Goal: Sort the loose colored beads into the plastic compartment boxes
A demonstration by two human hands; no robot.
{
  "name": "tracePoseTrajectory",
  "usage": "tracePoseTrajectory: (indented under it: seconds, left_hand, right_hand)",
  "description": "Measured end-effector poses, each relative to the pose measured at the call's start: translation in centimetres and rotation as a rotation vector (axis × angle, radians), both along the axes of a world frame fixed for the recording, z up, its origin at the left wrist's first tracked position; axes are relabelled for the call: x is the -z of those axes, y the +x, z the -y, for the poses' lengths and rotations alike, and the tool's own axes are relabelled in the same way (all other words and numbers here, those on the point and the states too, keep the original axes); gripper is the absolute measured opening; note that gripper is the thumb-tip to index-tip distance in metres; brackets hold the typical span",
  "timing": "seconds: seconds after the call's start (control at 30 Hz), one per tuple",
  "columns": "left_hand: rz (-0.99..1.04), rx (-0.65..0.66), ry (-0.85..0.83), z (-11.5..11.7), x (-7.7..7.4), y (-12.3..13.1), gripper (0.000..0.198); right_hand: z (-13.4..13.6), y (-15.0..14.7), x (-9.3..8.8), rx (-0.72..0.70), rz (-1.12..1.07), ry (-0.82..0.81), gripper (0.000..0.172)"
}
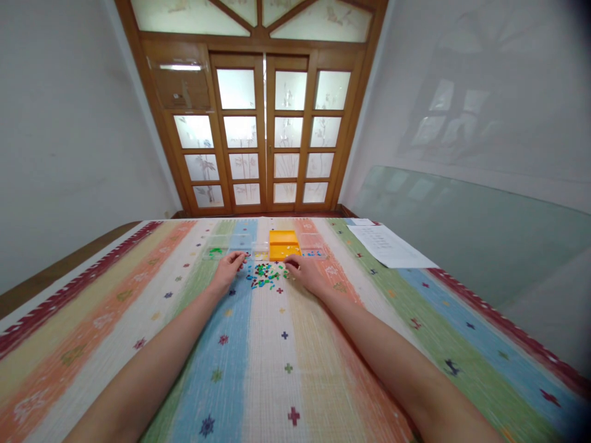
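A loose pile of small colored pieces (265, 275), green, blue and dark red, lies on the tablecloth between my hands. My left hand (229, 271) is at the pile's left side, thumb and fingers pinched together; a tiny dark speck shows by the fingertips, too small to name. At the right edge of the pile, my right hand (305, 272) has its fingers curled together, and what they hold, if anything, is hidden. Just beyond the pile stands an open orange box (284, 235) with a few pale pieces in its near half.
Clear plastic trays flank the orange box: the left tray (233, 240) holds green pieces (215, 251), the right one blue pieces (314, 253). Printed paper sheets (390, 246) lie at the table's right edge. A striped tablecloth (272, 344) covers the table; wooden glass doors (265, 135) stand beyond.
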State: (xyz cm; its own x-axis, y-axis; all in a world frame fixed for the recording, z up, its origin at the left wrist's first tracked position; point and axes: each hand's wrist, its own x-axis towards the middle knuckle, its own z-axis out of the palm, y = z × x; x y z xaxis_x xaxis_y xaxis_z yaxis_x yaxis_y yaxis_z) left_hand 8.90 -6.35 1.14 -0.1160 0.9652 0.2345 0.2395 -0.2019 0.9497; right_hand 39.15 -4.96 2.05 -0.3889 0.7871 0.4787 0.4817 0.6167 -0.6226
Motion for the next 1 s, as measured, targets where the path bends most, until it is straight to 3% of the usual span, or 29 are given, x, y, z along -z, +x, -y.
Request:
tracePoseTrajectory:
  seconds: [0.2,0.37,0.8,1.0]
  left_hand:
    - [0.278,-0.149,0.007,-1.1,0.3,-2.9,0.044]
    - [0.441,-0.268,-0.011,-1.8,0.4,-5.5,0.054]
    - [0.476,-0.471,-0.005,-1.7,-0.3,-8.6,0.039]
    - [0.439,-0.319,-0.059,-1.4,-0.5,-8.9,0.060]
  right_hand:
    - [-3.1,3.8,0.2,0.273,-0.274,-0.027,0.027]
    - [-5.1,6.1,1.2,0.419,-0.313,-0.012,0.035]
    - [-5.4,6.3,1.8,0.425,-0.328,-0.023,0.036]
    - [-5.1,6.1,1.8,0.417,-0.297,-0.011,0.035]
